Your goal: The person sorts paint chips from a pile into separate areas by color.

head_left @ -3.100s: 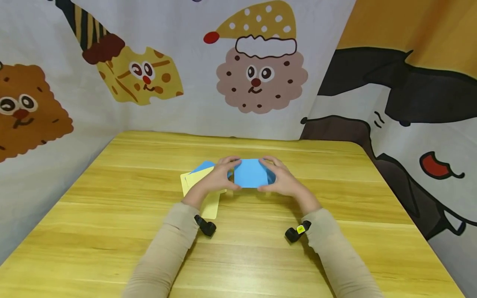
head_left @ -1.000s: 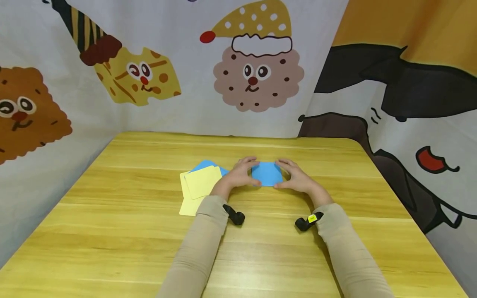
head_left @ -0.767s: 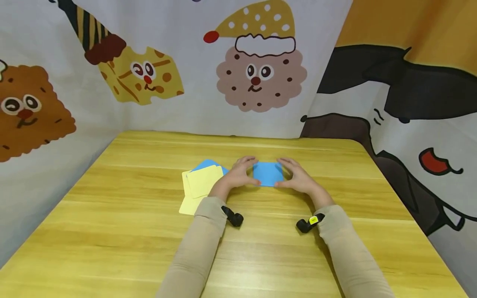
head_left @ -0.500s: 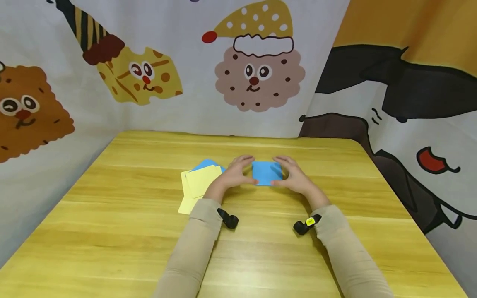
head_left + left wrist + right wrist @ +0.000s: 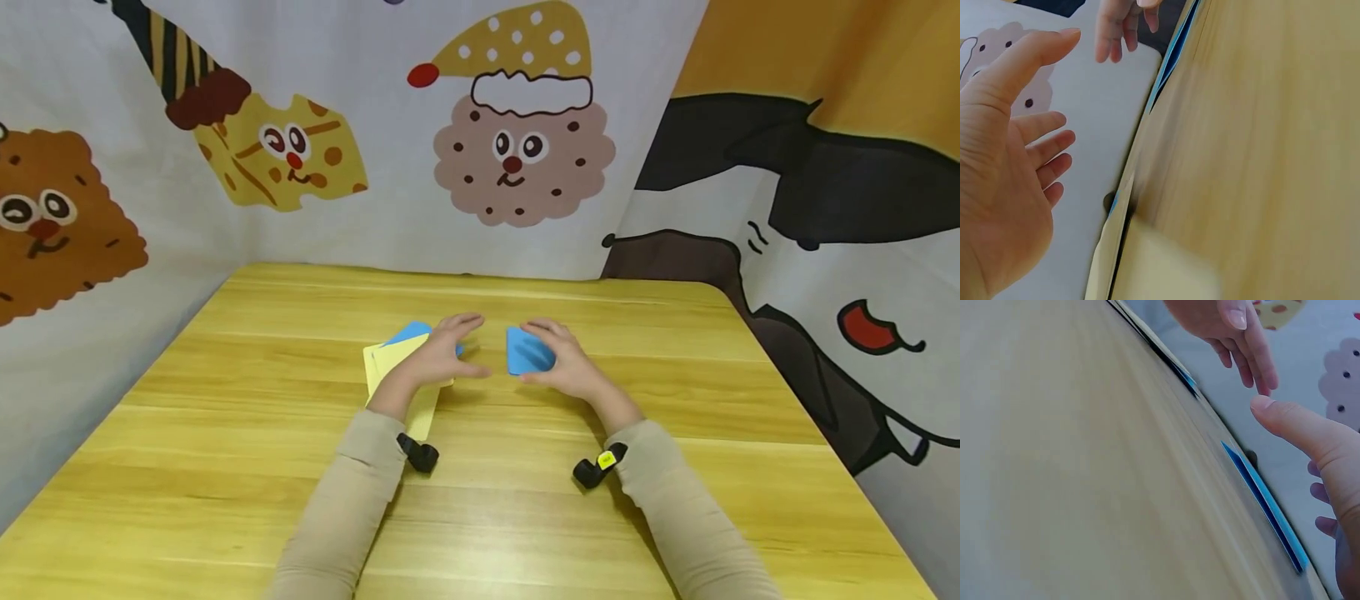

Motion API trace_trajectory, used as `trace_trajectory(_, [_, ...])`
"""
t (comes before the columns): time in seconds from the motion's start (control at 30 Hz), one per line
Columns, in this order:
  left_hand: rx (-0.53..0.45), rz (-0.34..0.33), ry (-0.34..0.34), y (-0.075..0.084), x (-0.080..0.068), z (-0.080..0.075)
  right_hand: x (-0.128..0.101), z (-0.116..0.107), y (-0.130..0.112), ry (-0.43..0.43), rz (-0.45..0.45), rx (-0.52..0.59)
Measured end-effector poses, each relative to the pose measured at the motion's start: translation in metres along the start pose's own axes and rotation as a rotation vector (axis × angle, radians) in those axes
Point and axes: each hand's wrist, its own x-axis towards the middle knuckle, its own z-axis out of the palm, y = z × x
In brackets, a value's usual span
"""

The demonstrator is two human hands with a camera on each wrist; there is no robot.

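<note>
A person in beige sleeves works folded paper at a yellow wooden bench [image 5: 675, 367]. The folded blue paper [image 5: 525, 354] lies flat on the bench near its middle, just under and beside the right hand [image 5: 558, 367]. That hand hovers with fingers relaxed and slightly spread; its grip is released, and the right wrist view shows the thumb [image 5: 1297, 428] above the paper's thin blue edge [image 5: 1266, 506], not pinching it. The left hand [image 5: 435, 354] is likewise open and holds nothing, palm turned inward in the left wrist view [image 5: 1004, 187], and it hangs above the stack of loose sheets.

Judging by its layered edge and small size, the blue paper appears already folded down and pressed, so this stage of folding looks finished; whether more folds are due cannot be told from these views. With both hands off the paper, nothing pins it.

To the left lies a small pile of pale yellow sheets [image 5: 393, 367] with another blue sheet [image 5: 408, 333] beneath, fanned slightly and partly under the left hand. These unfolded sheets look like the work still left. A small black wrist camera [image 5: 418, 455] is strapped to the left wrist and another [image 5: 594, 471] to the right. A cartoon-printed cloth backdrop [image 5: 517, 150] rings the bench on three sides. Nothing stands between the hands and the papers.
</note>
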Motion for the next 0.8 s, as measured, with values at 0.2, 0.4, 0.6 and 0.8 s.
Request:
trace_trajectory(0.2, [0.037, -0.005, 0.006, -0.011, -0.024, -0.02, 0.008, 0.017, -0.015, -0.022, -0.064, -0.026])
trace_trajectory(0.4, [0.044, -0.033, 0.029, -0.027, -0.048, -0.034, 0.016, 0.032, -0.028, -0.057, -0.082, -0.04])
trace_trajectory(0.6, [0.042, -0.061, 0.046, -0.041, -0.063, -0.045, 0.026, 0.047, -0.037, -0.09, -0.064, 0.01])
trace_trajectory(0.8, [0.041, -0.099, 0.047, -0.05, -0.074, -0.049, 0.037, 0.061, -0.046, -0.116, -0.053, 0.039])
